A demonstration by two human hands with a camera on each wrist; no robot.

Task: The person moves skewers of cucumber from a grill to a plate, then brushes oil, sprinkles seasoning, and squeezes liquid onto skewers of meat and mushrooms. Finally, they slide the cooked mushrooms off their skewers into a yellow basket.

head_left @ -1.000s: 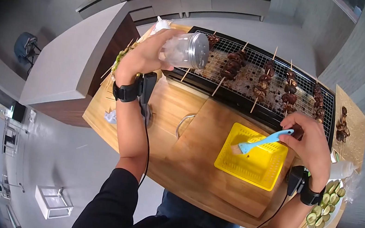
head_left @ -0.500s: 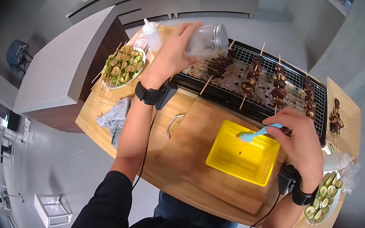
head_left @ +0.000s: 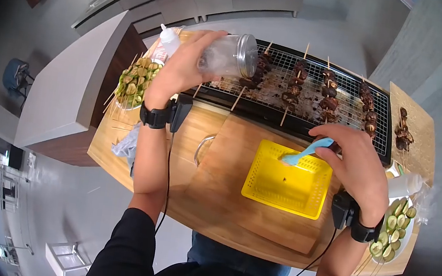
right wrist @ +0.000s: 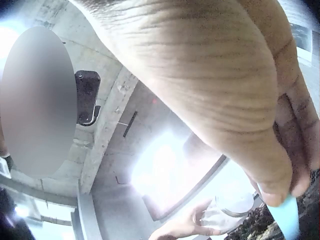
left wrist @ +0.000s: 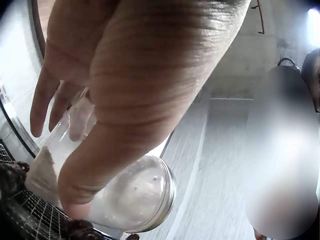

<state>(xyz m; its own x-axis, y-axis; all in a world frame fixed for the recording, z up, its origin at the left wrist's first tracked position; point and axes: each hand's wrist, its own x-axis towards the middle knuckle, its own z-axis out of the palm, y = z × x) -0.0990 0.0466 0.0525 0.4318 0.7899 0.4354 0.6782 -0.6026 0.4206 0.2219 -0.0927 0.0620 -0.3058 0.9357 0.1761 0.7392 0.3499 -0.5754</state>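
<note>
High over the left end of the grill, my left hand grips a clear shaker jar lying nearly on its side, its holed metal lid pointing right. Greyish grains show at the jar's base in the left wrist view, where the thumb presses the glass. My right hand pinches the handle of a light blue basting brush. The brush head hangs over the far side of a yellow plastic basket. Dark browned skewers lie across the wire mesh.
Skewered green slices fill a plate at left, beside a white squeeze bottle. A striped cloth lies nearer. At right are another plate of slices, a translucent bottle and a tan board with a dark skewer.
My left hand lifted the jar and swung it right along the grill, then lowered it slightly. The right hand drew the brush toward the basket's far side. The head view shifted a little.
</note>
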